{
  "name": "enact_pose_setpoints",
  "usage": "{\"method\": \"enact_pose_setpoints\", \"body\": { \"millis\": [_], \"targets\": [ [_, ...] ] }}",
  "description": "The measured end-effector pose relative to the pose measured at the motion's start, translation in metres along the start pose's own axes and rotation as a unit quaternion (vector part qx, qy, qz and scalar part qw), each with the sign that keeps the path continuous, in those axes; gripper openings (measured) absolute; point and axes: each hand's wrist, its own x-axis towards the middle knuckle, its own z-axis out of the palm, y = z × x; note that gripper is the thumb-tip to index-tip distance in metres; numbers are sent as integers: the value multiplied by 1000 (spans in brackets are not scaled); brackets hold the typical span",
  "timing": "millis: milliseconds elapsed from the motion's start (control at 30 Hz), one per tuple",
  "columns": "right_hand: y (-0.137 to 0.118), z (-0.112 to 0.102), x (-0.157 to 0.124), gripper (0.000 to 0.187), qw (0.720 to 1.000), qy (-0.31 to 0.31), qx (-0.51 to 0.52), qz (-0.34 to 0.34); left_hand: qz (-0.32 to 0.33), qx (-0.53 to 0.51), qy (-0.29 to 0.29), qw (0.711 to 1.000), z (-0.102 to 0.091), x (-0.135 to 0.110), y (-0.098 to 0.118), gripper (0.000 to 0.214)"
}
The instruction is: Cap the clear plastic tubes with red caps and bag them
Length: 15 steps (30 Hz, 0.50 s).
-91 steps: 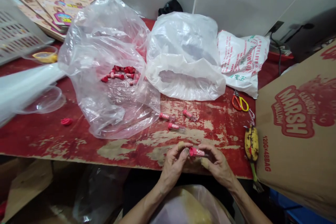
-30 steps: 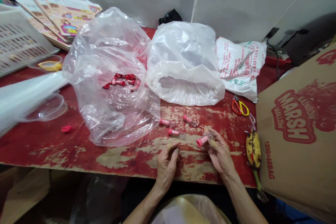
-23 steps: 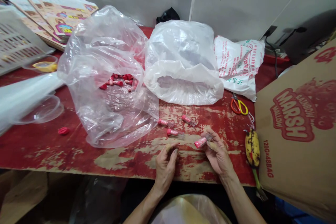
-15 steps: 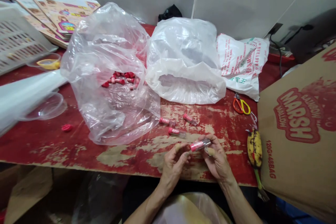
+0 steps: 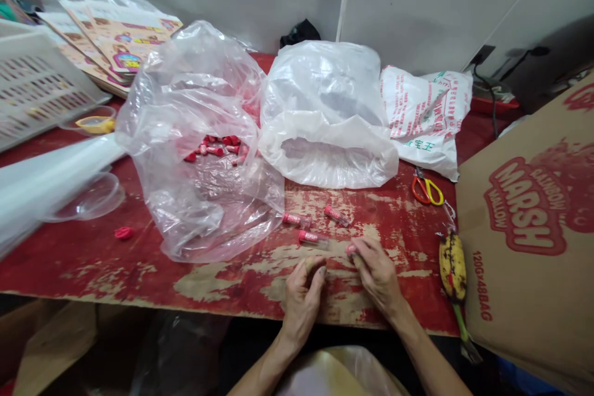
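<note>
My right hand (image 5: 377, 277) rests on the worn red tabletop (image 5: 83, 260), its fingers closed over a small clear tube with a pink cap (image 5: 351, 249). Only the pink end shows. My left hand (image 5: 304, 303) lies just left of it, fingers curled, holding nothing visible. Ahead of my hands lie several similar capped tubes, the nearest (image 5: 313, 238) only a little above my fingertips, the others (image 5: 297, 220) (image 5: 336, 216) farther on. A clear plastic bag (image 5: 199, 198) holds a heap of red-pink pieces (image 5: 213, 148).
A white plastic bag (image 5: 325, 117) and a printed white sack (image 5: 424, 117) stand behind the tubes. Orange-handled scissors (image 5: 426, 192) and a spotted banana (image 5: 452, 272) lie to the right, beside a large cardboard carton (image 5: 524, 229). A white slotted basket (image 5: 37, 80) stands far left.
Both hands held the tube up between them; now my left hand has come away from it. The tube sits lower under my right fingers, near the tabletop, and is mostly hidden.
</note>
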Motion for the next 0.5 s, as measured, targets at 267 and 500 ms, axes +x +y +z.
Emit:
{"method": "enact_pose_setpoints", "body": {
  "millis": [267,500],
  "targets": [
    [8,8,-8,40,998,-8,-62,-17,16,17,18,1000,-1,-3,6,18],
    [18,11,-8,47,996,-19,-70,-50,37,35,28,998,-2,-4,11,19]
  ]
}}
